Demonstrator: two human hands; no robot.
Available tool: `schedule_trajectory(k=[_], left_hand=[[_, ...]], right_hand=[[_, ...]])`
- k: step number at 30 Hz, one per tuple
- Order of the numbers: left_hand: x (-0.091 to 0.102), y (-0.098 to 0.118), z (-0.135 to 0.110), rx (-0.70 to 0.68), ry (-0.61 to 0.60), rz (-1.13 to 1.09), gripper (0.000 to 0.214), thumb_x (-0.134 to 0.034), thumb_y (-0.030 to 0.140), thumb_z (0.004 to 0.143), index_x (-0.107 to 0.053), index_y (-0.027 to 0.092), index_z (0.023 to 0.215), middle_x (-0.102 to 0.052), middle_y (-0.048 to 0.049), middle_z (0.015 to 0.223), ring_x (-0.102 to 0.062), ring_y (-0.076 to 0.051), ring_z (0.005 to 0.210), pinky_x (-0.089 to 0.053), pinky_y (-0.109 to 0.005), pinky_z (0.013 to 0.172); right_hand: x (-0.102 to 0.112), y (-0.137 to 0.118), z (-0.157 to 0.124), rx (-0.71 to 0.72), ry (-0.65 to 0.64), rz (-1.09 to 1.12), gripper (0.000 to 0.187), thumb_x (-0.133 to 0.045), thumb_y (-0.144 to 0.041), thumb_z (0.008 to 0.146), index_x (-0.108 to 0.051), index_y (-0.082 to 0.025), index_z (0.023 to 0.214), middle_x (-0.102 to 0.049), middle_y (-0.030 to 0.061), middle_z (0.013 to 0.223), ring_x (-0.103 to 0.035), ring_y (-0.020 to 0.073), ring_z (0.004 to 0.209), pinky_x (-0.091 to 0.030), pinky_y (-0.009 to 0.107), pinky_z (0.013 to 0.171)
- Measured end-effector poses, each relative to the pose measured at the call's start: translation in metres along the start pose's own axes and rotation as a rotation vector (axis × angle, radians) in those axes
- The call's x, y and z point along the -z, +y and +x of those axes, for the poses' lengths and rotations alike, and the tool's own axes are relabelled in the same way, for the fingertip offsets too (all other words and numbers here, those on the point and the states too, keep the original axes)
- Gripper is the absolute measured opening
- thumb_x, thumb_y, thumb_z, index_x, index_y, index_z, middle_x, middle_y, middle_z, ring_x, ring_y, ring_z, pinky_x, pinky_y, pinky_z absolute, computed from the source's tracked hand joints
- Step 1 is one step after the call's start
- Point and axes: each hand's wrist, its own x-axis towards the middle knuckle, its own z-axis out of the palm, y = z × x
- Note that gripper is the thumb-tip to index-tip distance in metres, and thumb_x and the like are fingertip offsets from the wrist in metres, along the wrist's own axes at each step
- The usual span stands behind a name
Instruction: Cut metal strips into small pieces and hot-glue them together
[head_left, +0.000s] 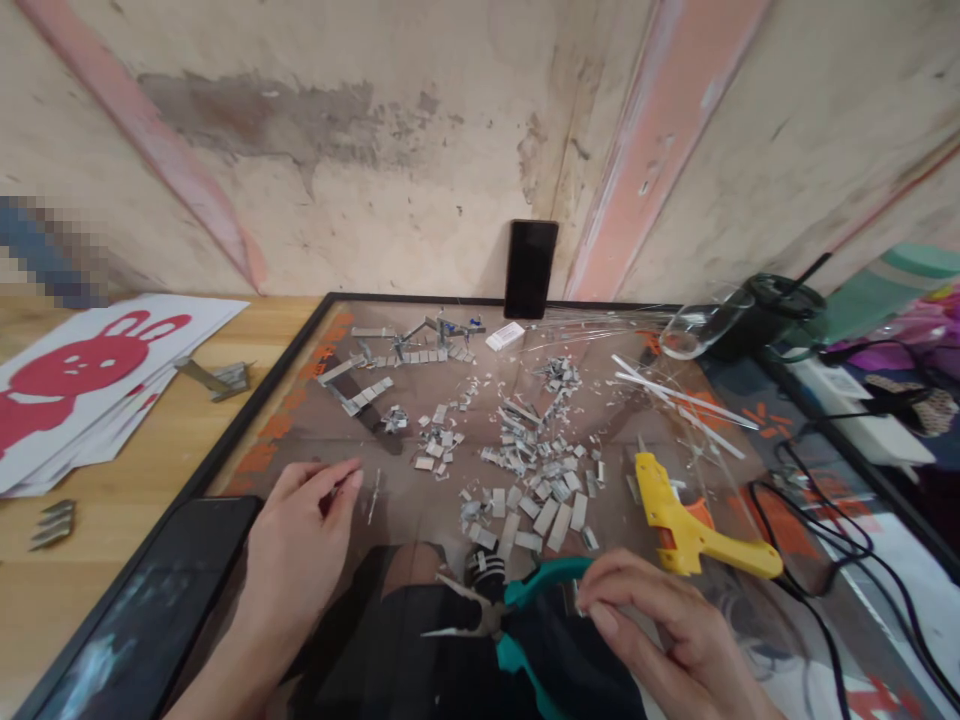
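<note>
My left hand is at the left of the glass tabletop, thumb and fingertips drawn together in a pinch; whatever may be between them is too small to make out. Just right of those fingertips lies a thin silvery strip. My right hand pinches a small silvery metal piece between thumb and forefinger. Beside and partly under it are teal-handled pliers, their jaws spread and pointing left. Many small flat metal pieces lie scattered ahead of my hands.
A yellow glue gun lies to the right, near black cables. White glue sticks rest behind it. A phone leans on the wall; another phone lies at left. Paper with a red rabbit is far left.
</note>
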Motion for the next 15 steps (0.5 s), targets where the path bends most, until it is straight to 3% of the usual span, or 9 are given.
schedule_trajectory(k=[3, 5, 6, 9, 12, 15], left_hand=[[0.004, 0.026, -0.022, 0.053, -0.107, -0.231, 0.036, -0.046, 0.047, 0.076, -0.066, 0.023, 0.093, -0.065, -0.0027, 0.077, -0.061, -0.02, 0.071, -0.046, -0.027, 0.064], [0.003, 0.05, -0.04, 0.053, -0.368, -0.383, 0.041, -0.047, 0.052, 0.073, -0.064, 0.023, 0.095, -0.058, 0.002, 0.055, -0.056, -0.017, 0.051, -0.043, -0.025, 0.048], [0.001, 0.062, -0.049, 0.03, -0.516, -0.453, 0.037, -0.051, 0.048, 0.072, -0.063, 0.022, 0.095, -0.059, 0.0028, 0.056, -0.056, -0.015, 0.053, -0.044, -0.024, 0.05], [-0.008, 0.091, -0.065, -0.051, -0.703, -0.609, 0.033, -0.061, 0.043, 0.064, -0.06, 0.02, 0.088, -0.06, 0.0035, 0.058, -0.054, -0.012, 0.05, -0.042, -0.021, 0.049], [-0.015, 0.105, -0.066, -0.134, -0.709, -0.632, 0.031, -0.063, 0.047, 0.063, -0.059, 0.02, 0.079, -0.059, 0.0037, 0.055, -0.053, -0.011, 0.047, -0.042, -0.02, 0.047], [-0.02, 0.106, -0.064, -0.219, -0.602, -0.604, 0.033, -0.061, 0.054, 0.066, -0.059, 0.022, 0.073, -0.059, 0.0048, 0.052, -0.052, -0.011, 0.045, -0.041, -0.018, 0.045]], right_hand=[[-0.001, -0.002, 0.001, -0.055, 0.019, 0.295, 0.016, -0.053, -0.03, 0.084, -0.067, -0.022, 0.086, -0.064, 0.0053, 0.083, -0.06, 0.0171, 0.081, -0.047, 0.027, 0.072], [-0.003, -0.006, 0.003, -0.063, 0.034, 0.581, 0.019, -0.056, -0.036, 0.081, -0.069, -0.023, 0.083, -0.064, 0.0056, 0.081, -0.059, 0.0184, 0.083, -0.044, 0.03, 0.075], [-0.004, -0.008, 0.004, -0.067, 0.033, 0.722, 0.021, -0.057, -0.038, 0.08, -0.071, -0.022, 0.081, -0.064, 0.0057, 0.079, -0.059, 0.0184, 0.081, -0.043, 0.031, 0.076], [-0.008, -0.015, 0.007, -0.112, -0.007, 1.054, 0.024, -0.059, -0.038, 0.077, -0.072, -0.018, 0.075, -0.061, 0.0063, 0.074, -0.057, 0.0167, 0.071, -0.042, 0.033, 0.072], [-0.01, -0.016, 0.009, -0.122, 0.003, 1.245, 0.025, -0.058, -0.035, 0.077, -0.07, -0.013, 0.071, -0.058, 0.0061, 0.07, -0.054, 0.0139, 0.062, -0.039, 0.03, 0.064], [-0.011, -0.013, 0.011, -0.105, 0.047, 1.319, 0.026, -0.058, -0.034, 0.076, -0.068, -0.011, 0.067, -0.057, 0.0061, 0.066, -0.052, 0.0131, 0.057, -0.038, 0.029, 0.061]])
